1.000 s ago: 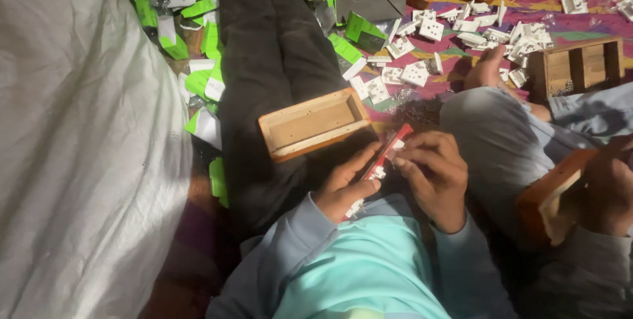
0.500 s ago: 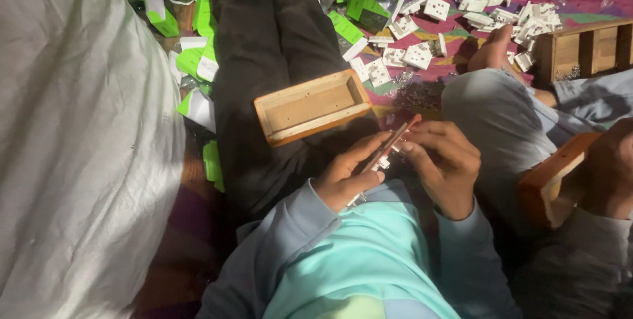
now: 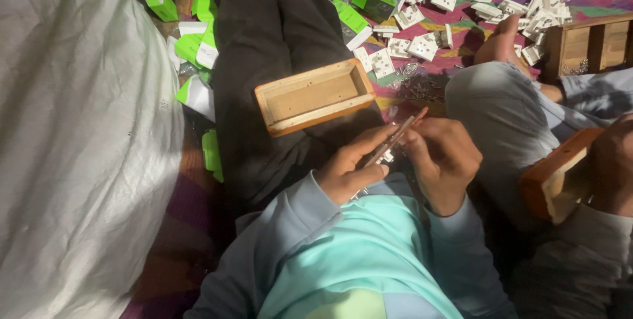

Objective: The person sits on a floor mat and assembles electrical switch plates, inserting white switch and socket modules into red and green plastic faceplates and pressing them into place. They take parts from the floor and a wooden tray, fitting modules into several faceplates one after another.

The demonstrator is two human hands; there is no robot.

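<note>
Both hands gripped one flat white plastic switch plate (image 3: pixel 393 142), left hand (image 3: pixel 349 169) beneath and right hand (image 3: pixel 440 161) pinching its far edge, just near of the open rectangular wooden box (image 3: pixel 315 97); many loose white plates (image 3: pixel 422 45) lay far right, apparently unworked.

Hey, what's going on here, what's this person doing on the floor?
A person sits on the floor and holds a thin flat plate edge-up between both hands: the left hand grips it from below, the right hand works at its upper end. An open wooden box rests on the dark-trousered leg in front. White socket parts and green cartons lie scattered on the patterned mat. At the right, another person's hand holds a second wooden box.
</note>
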